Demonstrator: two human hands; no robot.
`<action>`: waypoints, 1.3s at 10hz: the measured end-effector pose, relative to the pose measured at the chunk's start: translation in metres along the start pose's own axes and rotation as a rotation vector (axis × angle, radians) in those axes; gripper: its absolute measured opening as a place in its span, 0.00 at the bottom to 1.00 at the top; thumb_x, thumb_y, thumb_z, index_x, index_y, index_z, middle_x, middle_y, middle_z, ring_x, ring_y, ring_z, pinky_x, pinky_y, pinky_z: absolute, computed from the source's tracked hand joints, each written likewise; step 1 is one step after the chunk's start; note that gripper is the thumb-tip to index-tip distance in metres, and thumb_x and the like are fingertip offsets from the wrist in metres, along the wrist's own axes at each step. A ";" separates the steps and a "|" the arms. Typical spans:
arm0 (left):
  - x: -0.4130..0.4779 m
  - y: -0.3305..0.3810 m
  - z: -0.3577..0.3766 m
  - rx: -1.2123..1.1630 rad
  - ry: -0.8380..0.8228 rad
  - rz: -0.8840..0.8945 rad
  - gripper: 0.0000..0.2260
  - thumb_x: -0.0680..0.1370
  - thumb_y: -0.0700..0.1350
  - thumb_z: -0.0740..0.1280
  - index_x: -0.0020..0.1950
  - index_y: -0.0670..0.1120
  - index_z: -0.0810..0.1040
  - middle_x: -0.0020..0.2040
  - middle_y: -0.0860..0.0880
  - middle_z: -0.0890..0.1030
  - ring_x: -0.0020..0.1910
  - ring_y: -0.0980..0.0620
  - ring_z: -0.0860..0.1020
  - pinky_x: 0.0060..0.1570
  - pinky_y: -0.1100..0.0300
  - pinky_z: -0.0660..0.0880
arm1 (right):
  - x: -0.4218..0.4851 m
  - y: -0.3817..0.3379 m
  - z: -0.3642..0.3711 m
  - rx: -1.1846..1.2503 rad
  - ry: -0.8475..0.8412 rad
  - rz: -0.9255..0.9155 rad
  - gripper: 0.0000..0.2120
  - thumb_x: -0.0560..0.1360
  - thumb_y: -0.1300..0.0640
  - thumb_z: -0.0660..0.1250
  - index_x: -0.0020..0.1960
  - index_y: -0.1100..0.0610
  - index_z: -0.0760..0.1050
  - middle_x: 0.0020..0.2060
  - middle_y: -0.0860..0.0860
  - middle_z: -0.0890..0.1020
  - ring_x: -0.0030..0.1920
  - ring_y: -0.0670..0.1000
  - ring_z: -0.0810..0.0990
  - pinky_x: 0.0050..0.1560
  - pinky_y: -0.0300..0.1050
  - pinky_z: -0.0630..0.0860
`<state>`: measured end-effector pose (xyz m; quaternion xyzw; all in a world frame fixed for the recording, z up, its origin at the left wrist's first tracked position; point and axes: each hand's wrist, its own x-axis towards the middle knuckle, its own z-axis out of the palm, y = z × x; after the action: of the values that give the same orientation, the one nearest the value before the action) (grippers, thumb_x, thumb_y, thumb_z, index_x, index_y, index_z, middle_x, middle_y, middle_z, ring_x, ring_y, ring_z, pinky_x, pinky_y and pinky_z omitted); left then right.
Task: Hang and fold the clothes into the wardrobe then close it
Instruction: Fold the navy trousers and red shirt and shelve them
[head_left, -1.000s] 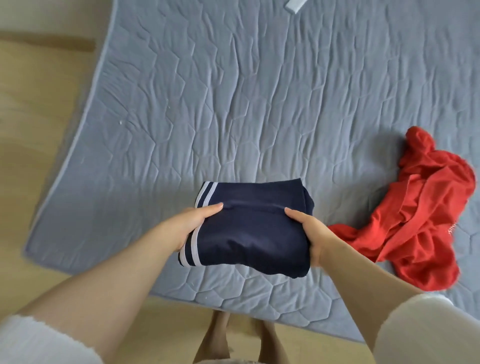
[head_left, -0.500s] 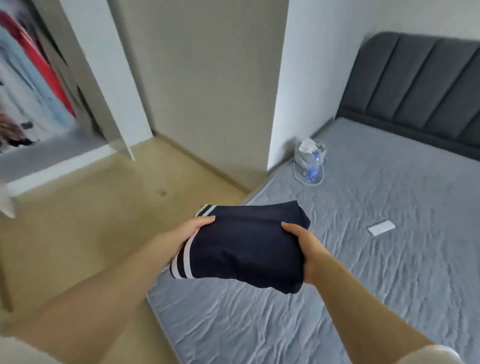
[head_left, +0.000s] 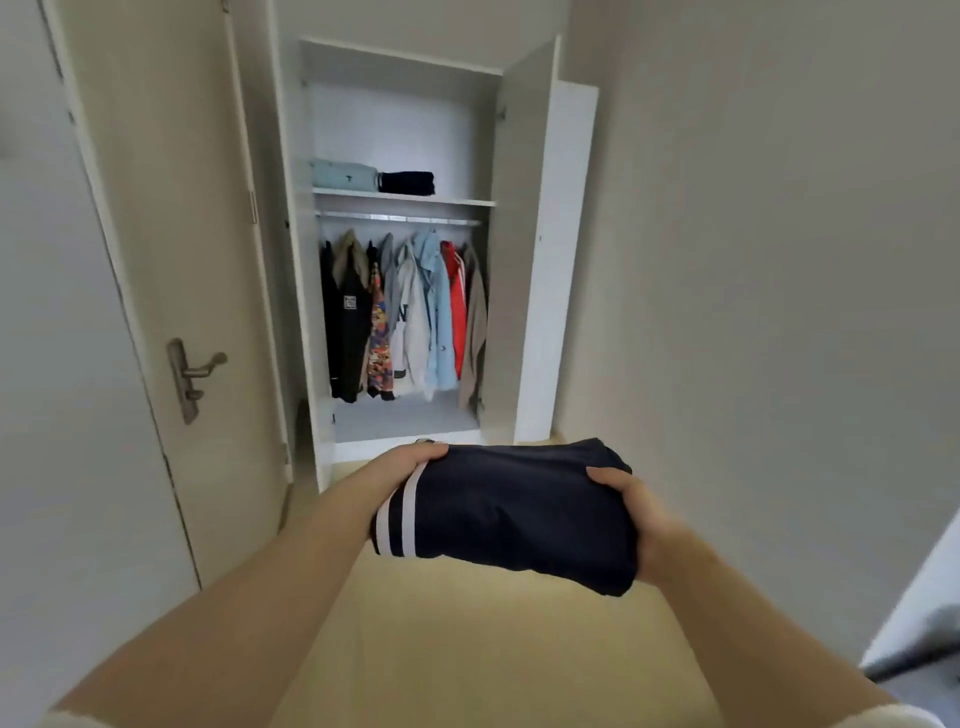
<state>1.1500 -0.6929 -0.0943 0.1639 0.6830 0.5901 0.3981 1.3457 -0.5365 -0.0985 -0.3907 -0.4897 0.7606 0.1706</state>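
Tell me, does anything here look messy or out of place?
Nothing stands out. The left hand and right hand grip the folded navy garment neatly; in the open wardrobe, hanging clothes and two shelved piles look tidy.

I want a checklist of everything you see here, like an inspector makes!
Surface: pale floor; shelf holds two folded piles.
Job's things: folded navy garment, held up; wardrobe open, clothes hanging on its rail.
Clutter: nothing seen.
Hands: left hand and right hand each grip one end of the garment.
Cables: nothing seen.
Surroundings: room door at left, wall at right.
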 end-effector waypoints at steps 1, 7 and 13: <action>0.030 0.027 -0.063 -0.034 0.083 0.001 0.12 0.75 0.50 0.67 0.53 0.42 0.80 0.47 0.41 0.84 0.48 0.43 0.81 0.59 0.50 0.73 | 0.044 -0.018 0.063 -0.024 -0.052 0.002 0.15 0.68 0.52 0.72 0.53 0.54 0.76 0.42 0.57 0.85 0.45 0.60 0.82 0.39 0.49 0.77; 0.332 0.188 -0.157 0.255 0.379 0.223 0.01 0.77 0.41 0.65 0.46 0.45 0.74 0.49 0.45 0.77 0.49 0.48 0.75 0.51 0.59 0.70 | 0.364 -0.183 0.203 -0.289 -0.112 -0.068 0.06 0.74 0.55 0.67 0.46 0.58 0.75 0.42 0.58 0.81 0.43 0.58 0.78 0.37 0.48 0.73; 0.644 0.361 -0.266 -0.013 0.389 0.253 0.15 0.81 0.39 0.57 0.36 0.52 0.61 0.38 0.56 0.62 0.39 0.54 0.66 0.46 0.67 0.68 | 0.679 -0.338 0.353 -0.247 -0.168 -0.221 0.17 0.72 0.56 0.69 0.59 0.60 0.73 0.48 0.59 0.82 0.48 0.59 0.80 0.41 0.48 0.76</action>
<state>0.4599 -0.3361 0.0148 0.1291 0.7170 0.6602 0.1829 0.6030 -0.1600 -0.0157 -0.2876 -0.6319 0.7012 0.1624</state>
